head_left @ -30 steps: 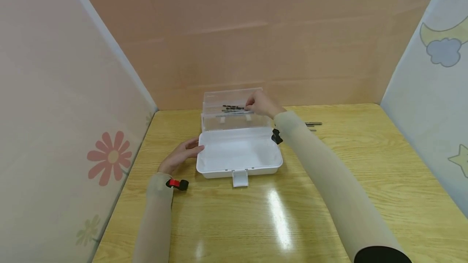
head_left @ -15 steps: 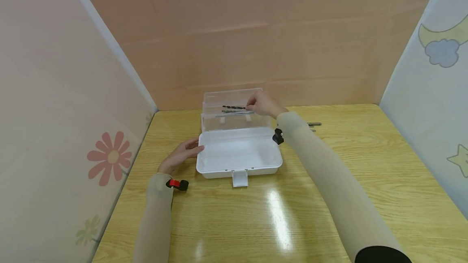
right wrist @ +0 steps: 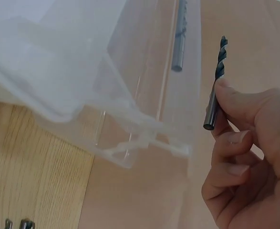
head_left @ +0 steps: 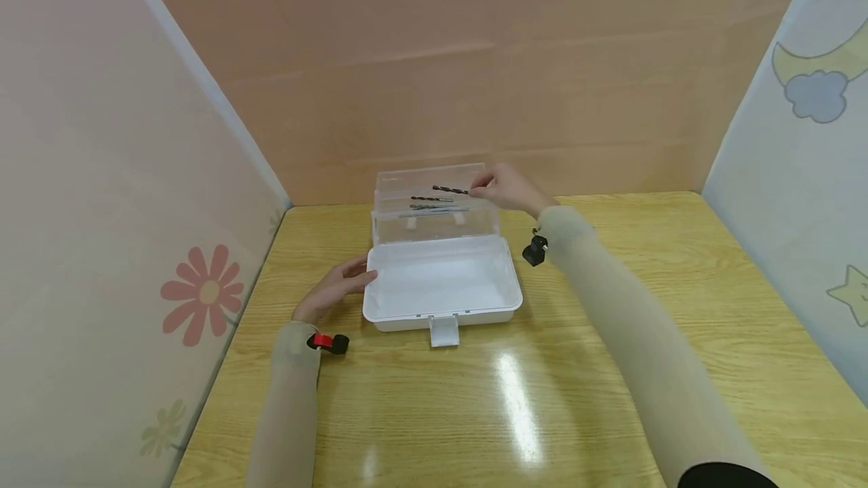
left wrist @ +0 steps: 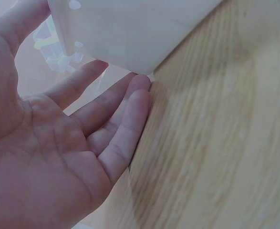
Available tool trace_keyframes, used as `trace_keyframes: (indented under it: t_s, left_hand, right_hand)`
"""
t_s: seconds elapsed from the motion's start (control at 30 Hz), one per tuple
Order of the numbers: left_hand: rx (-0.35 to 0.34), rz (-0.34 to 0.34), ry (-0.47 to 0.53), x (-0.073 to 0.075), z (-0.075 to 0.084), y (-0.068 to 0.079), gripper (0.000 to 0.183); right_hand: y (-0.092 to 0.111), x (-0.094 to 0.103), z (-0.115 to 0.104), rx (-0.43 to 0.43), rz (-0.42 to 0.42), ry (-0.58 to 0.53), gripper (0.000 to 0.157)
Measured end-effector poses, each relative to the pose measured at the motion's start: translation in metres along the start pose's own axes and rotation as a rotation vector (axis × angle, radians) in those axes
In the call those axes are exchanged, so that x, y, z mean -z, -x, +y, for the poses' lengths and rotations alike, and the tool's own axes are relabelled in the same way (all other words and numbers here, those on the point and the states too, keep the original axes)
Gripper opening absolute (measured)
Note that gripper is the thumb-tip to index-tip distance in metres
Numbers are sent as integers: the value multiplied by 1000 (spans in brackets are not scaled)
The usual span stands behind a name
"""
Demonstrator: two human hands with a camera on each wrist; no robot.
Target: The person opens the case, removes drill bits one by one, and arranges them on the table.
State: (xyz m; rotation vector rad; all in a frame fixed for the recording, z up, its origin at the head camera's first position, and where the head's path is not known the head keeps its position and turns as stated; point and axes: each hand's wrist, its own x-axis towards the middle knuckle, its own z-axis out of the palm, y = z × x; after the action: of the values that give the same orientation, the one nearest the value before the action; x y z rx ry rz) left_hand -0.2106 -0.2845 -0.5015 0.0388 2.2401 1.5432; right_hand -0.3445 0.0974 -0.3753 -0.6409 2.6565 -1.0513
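In the head view, my right hand (head_left: 508, 188) is raised over the right end of a clear lidded tray (head_left: 434, 228). Thumb and forefinger pinch the shank of a dark twist drill bit (right wrist: 219, 59), its fluted end pointing left. Other drill bits (head_left: 430, 199) lie at the clear tray; one drill bit's shank (right wrist: 178, 52) shows through the plastic in the right wrist view. Beside the white box (head_left: 441, 277), my left hand (head_left: 335, 288) rests with its thumb at the rim. Its fairly straight fingers (left wrist: 137, 109) touch the box's outer side.
The box's white latch (head_left: 444, 331) hangs down at the front. Tips of several drill bits (right wrist: 27, 223) show on the wooden table (head_left: 407, 413) in the right wrist view. An orange-brown backdrop (head_left: 434, 74) rises behind the box.
My right hand has lifted one drill bit away from the others and moved right and slightly up. The left hand and the box stay put. The right sleeve now covers the bits on the table.
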Motion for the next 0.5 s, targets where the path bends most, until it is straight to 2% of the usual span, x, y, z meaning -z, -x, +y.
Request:
trace_keyframes:
  t_s: [0.23, 0.5]
  left_hand:
    - [9, 4, 19, 0, -1, 1, 83]
    - [1, -8, 20, 1, 3, 0, 85]
  right_hand:
    - [18, 16, 18, 4, 22, -29, 34]
    - [39, 27, 52, -17, 65, -25, 34]
